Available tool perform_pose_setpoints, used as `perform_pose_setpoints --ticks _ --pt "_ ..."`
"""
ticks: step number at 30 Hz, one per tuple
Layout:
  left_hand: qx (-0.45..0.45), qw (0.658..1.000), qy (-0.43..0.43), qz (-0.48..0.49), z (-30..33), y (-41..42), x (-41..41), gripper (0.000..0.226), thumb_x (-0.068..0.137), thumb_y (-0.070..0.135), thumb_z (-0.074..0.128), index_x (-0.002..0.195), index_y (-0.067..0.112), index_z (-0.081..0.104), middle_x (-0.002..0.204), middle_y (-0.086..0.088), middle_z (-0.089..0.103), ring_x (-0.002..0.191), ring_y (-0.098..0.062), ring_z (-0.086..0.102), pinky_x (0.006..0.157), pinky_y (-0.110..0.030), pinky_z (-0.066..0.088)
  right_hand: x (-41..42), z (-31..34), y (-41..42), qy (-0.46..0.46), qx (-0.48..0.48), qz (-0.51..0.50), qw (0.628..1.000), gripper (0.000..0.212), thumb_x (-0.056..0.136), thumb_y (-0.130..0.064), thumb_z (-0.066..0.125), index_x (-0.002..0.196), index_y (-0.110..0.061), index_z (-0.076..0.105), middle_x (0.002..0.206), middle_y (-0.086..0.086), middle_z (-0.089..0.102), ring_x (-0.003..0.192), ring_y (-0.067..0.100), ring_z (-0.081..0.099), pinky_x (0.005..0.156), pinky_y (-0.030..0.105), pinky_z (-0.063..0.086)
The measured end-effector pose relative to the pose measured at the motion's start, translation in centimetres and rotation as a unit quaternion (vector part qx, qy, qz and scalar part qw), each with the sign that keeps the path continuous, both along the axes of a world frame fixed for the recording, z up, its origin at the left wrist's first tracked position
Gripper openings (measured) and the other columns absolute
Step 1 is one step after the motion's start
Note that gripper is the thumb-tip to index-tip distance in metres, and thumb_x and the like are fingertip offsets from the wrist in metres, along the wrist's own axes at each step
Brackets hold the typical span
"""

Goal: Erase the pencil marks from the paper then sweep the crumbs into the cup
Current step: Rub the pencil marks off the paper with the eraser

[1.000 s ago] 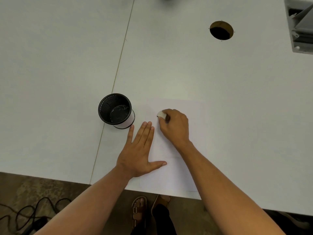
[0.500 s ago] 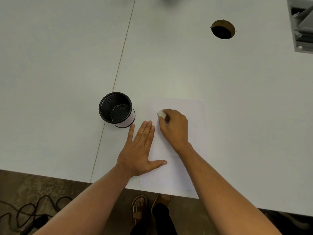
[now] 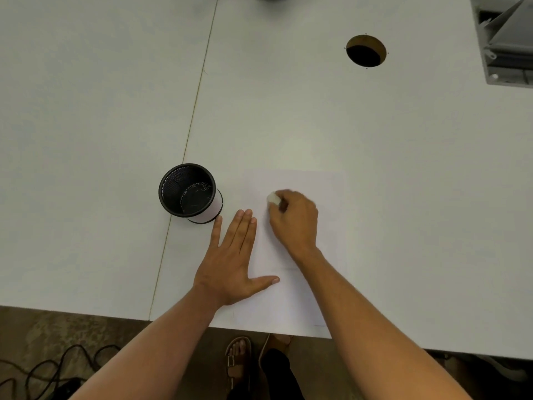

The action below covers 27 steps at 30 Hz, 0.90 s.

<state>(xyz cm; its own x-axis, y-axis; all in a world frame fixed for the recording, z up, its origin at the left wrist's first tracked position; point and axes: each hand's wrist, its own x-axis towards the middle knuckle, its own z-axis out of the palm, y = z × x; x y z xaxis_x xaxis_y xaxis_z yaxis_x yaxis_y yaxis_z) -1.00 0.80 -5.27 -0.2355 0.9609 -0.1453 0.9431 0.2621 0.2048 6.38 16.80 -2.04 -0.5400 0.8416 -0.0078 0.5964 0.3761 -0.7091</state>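
I am pressing my left hand point(image 3: 230, 264), fingers spread flat, on the paper point(image 3: 302, 298) to steady it; right hand point(image 3: 294, 223) is pinching the eraser point(image 3: 273, 198), rubbing. Cup point(image 3: 189, 192) is standing just beside the paper, on the surface point(image 3: 375, 134).

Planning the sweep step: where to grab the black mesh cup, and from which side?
Wrap the cylindrical wall of the mesh cup, likely from its left. It stands upright with the mouth open, and the left hand and paper crowd its right side.
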Motion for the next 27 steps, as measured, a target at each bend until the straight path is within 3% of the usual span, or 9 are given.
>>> perform_pose_setpoints --ticks 4,9,18,23,27 --pt "0.015 1.0 -0.005 -0.002 0.0 0.2 0.0 0.116 0.085 0.089 0.03 0.159 0.0 0.017 0.169 -0.015 0.01 0.157 -0.028 0.005 0.122 -0.064 0.011 2.4 -0.1 -3.5 -0.008 0.008 0.071 0.997 0.021 0.085 -0.02 0.064 0.104 -0.011 0.07 0.091 0.004 0.071 0.079 0.017 0.064 0.068 0.023 0.045" --pt "-0.004 1.0 0.003 0.001 0.0 0.0 0.0 0.115 0.086 0.089 0.026 0.16 0.0 0.013 0.17 -0.015 0.006 0.158 -0.027 0.001 0.122 -0.064 0.011 -1.9 0.3 1.5 -0.016 0.022 0.056 0.998 0.013 0.084 -0.014 0.06 0.09 -0.009 0.07 0.086 0.006 0.069 0.072 0.019 0.063 0.065 0.033 0.052" --pt "0.009 1.0 -0.005 0.002 0.0 0.1 0.0 0.115 0.086 0.089 0.029 0.16 0.001 0.013 0.17 -0.014 0.006 0.158 -0.025 0.0 0.123 -0.062 0.008 0.9 -0.3 -1.2 -0.009 0.042 0.127 0.991 0.018 0.085 -0.018 0.063 0.1 -0.01 0.069 0.088 0.005 0.07 0.074 0.018 0.063 0.065 0.03 0.052" --pt "0.004 1.0 0.002 0.001 0.0 0.0 -0.1 0.115 0.087 0.088 0.026 0.16 0.0 0.013 0.17 -0.014 0.005 0.158 -0.026 0.0 0.122 -0.062 0.008 -2.6 0.1 2.4 -0.02 0.039 0.082 0.996 0.015 0.086 -0.016 0.061 0.096 -0.009 0.07 0.087 0.007 0.069 0.074 0.02 0.063 0.065 0.031 0.051" --pt "0.012 1.0 -0.002 -0.001 0.0 0.0 0.0 0.115 0.087 0.088 0.03 0.159 0.0 0.013 0.17 -0.014 0.006 0.158 -0.026 0.001 0.123 -0.062 0.008 -0.6 -0.2 -0.6 0.002 0.017 0.079 0.997 0.02 0.088 -0.018 0.061 0.104 -0.009 0.069 0.093 0.007 0.07 0.079 0.019 0.064 0.07 0.031 0.052"
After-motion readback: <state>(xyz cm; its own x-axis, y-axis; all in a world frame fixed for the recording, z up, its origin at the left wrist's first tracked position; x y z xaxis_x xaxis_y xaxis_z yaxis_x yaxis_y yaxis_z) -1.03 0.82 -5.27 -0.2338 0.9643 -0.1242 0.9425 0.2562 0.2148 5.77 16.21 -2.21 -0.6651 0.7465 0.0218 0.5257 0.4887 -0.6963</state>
